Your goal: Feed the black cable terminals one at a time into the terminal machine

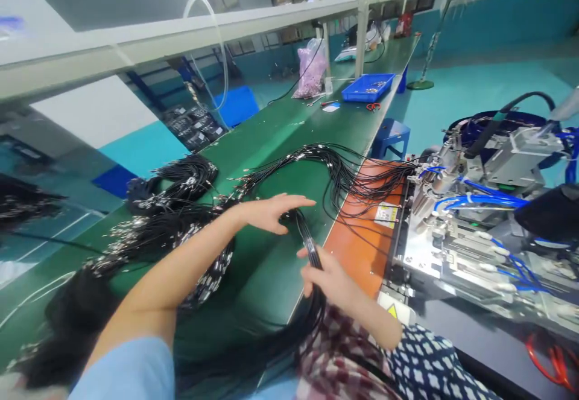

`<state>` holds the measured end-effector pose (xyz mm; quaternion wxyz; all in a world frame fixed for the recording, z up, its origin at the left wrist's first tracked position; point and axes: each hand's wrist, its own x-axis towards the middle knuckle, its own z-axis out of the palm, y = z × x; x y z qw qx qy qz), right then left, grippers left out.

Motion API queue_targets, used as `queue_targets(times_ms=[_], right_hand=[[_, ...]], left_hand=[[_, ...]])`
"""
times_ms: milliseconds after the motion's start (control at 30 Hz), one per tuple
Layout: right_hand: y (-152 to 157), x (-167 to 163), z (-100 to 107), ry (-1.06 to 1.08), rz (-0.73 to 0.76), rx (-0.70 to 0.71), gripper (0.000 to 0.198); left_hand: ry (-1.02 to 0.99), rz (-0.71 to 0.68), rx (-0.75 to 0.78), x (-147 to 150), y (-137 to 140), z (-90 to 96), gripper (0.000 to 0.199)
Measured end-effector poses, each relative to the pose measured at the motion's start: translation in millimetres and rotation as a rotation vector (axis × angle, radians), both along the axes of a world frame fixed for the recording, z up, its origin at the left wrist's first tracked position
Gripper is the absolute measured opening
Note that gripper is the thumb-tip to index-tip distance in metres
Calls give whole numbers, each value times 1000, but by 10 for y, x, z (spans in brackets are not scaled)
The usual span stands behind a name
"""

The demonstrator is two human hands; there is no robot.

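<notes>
Curving, glossy black cables (310,245) fill the right hand (329,277).

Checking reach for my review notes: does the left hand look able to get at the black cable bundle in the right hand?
Probably yes: the left hand is open beside the upper end of the black cable bundle, with nothing apparent between; whether they touch is unclear.

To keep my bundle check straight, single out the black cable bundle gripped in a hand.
The curved black cable bundle inside the dark-patterned-sleeved hand; the coiled black bundles at left lie ungripped on the green tabletop.
</notes>
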<state>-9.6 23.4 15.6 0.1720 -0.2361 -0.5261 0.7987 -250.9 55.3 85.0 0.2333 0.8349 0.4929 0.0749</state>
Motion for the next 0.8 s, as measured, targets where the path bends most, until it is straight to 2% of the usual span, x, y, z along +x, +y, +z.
queue_targets(times_ms=[33,67,100,167,200,300,367,467,533,600,700,800], right_hand=[[38,37,66,42,2,-5,30],[48,83,120,94,1,-34,33],[25,133,154,161,0,-106,37],[-125,228,142,298,-7,-262,45],[-239,264,98,330,-8,-267,45],[-596,317,-88,278,17,-198,39],[-728,336,-138,285,-43,-162,35],[-687,430,20,330,-145,-119,34],[-546,554,230,408,-230,-127,37],[-374,709,443,357,-276,-86,38],[-144,957,679,127,-208,6,42],[8,1177,845,-83,-189,144,42]], left_hand=[[2,74,126,146,-73,-80,63],[-10,179,248,265,-105,-164,38],[-12,242,297,353,-101,-236,15],[-25,351,388,434,-25,-287,33],[-33,404,437,436,24,-254,38],[-46,521,583,371,119,29,42],[-51,570,676,317,114,267,43],[-65,633,789,245,68,520,41],[-77,653,806,208,56,570,38],[-88,656,771,193,63,524,33],[-100,642,664,234,91,335,25],[-104,607,557,324,114,119,27]])
